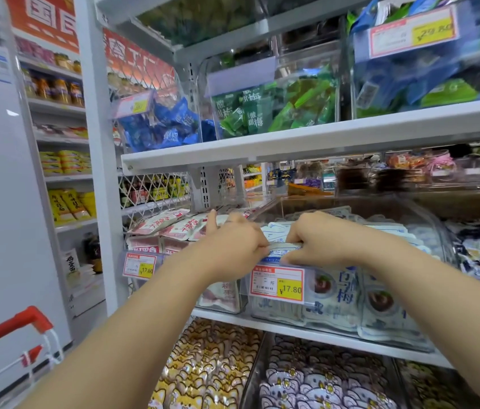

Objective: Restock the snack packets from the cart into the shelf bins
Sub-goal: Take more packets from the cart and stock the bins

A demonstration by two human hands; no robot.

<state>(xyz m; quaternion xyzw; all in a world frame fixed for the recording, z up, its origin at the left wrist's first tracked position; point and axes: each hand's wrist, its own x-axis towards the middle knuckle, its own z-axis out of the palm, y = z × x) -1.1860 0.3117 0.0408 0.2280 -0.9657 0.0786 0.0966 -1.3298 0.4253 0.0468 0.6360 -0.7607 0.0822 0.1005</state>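
Head view: both hands [234, 243] pinch pale blue-white snack packets [281, 250] over clear bin [427, 231].

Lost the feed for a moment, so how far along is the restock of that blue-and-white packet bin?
The clear bin already looks nearly full. In hand: left hand and right hand together grip blue-and-white packets at its front edge, above the 17.80 price tag. Remaining stock cannot be judged; only the cart handle shows.

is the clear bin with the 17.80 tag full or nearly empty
Full. The clear bin is piled with blue-and-white packets up to its front rim, where both hands, left hand and right hand, press a packet down.
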